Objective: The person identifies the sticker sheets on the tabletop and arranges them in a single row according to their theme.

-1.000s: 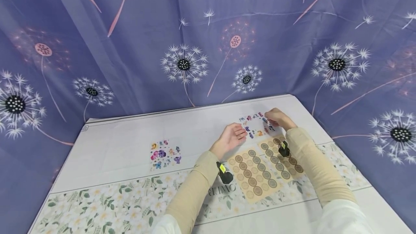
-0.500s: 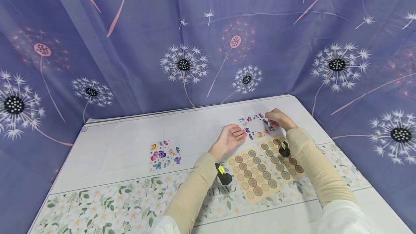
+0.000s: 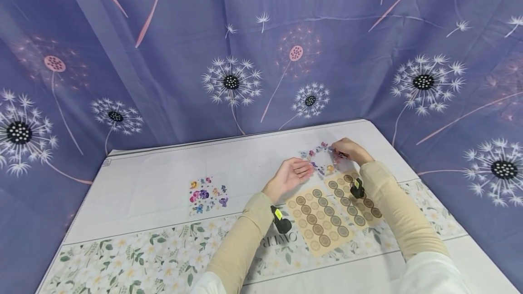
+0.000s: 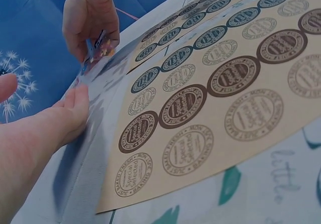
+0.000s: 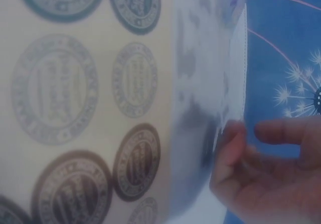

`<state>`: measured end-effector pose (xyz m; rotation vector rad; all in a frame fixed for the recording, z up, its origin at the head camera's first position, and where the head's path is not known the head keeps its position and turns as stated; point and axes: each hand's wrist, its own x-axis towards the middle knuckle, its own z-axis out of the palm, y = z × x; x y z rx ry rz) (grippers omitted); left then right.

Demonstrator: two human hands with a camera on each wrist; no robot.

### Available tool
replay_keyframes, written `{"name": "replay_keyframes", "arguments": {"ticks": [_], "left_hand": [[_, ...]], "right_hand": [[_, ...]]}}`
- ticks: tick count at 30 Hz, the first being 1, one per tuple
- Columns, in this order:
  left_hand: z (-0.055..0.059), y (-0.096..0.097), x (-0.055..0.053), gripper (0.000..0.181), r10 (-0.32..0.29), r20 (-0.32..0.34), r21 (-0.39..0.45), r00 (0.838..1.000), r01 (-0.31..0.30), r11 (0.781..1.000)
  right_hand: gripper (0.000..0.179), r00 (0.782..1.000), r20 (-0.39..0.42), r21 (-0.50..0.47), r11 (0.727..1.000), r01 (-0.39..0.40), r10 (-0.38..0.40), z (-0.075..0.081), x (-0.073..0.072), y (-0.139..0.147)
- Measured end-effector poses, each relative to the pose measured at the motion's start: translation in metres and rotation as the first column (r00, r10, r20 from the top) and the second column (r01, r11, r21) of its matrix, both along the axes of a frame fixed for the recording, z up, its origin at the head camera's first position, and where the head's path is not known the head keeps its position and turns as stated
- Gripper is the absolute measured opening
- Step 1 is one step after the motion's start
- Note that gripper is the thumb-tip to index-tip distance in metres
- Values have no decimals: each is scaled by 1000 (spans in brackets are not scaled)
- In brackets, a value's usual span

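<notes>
A clear sticker sheet (image 3: pixel 329 168) with small colourful cartoon figures is raised off the table at the back right. My right hand (image 3: pixel 348 149) pinches its right side, with the fingers curled. On the opposite side my left hand (image 3: pixel 289 174) has its palm turned toward the sheet. In the left wrist view, the left fingers (image 4: pixel 75 103) are straight at the lower end of the sheet (image 4: pixel 96 53), and the thumb stands well away. The right wrist view has the sheet's shadow beneath it, beside the right hand (image 5: pixel 271 179).
Two tan sheets of round brown and green labels (image 3: pixel 316 244) lie in front of the hands. Another clear cartoon sticker sheet (image 3: pixel 210 194) lies at left. The white table (image 3: pixel 151 185) carries a floral band (image 3: pixel 135 257); a blue dandelion curtain (image 3: pixel 184 117) hangs behind.
The clear sheet has come up off the table, tilting and shifting slightly left toward the left hand. The left hand has edged a little right, to the sheet's side. The right hand barely moves.
</notes>
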<state>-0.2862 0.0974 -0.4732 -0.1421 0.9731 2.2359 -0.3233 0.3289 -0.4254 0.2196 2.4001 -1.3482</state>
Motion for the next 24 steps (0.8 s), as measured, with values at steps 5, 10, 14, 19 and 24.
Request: {"name": "replay_keyframes", "arguments": {"ticks": [5,10,14,19,24], "left_hand": [[0,-1,0,55,-6,-13,-15,1000,6,1000],[1,-3,-1,54,-5,-2,5,1000,5,1000],[2,-5,-2,55,4,14,15,1000,-4,1000],[3,-5,0,56,33,-25,-55,999,-35,998],[5,-6,2,48,92,-158,-243,983,-129,961]], "right_hand": [[28,1000,13,-15,1000,-6,6,0,0,-1],[34,999,24,-62,998,-19,21,1,0,-3],[41,998,48,-98,995,-33,38,3,1,-8],[34,998,46,-83,996,-43,47,5,4,-13],[28,997,31,-98,993,-72,75,6,5,-17]]}}
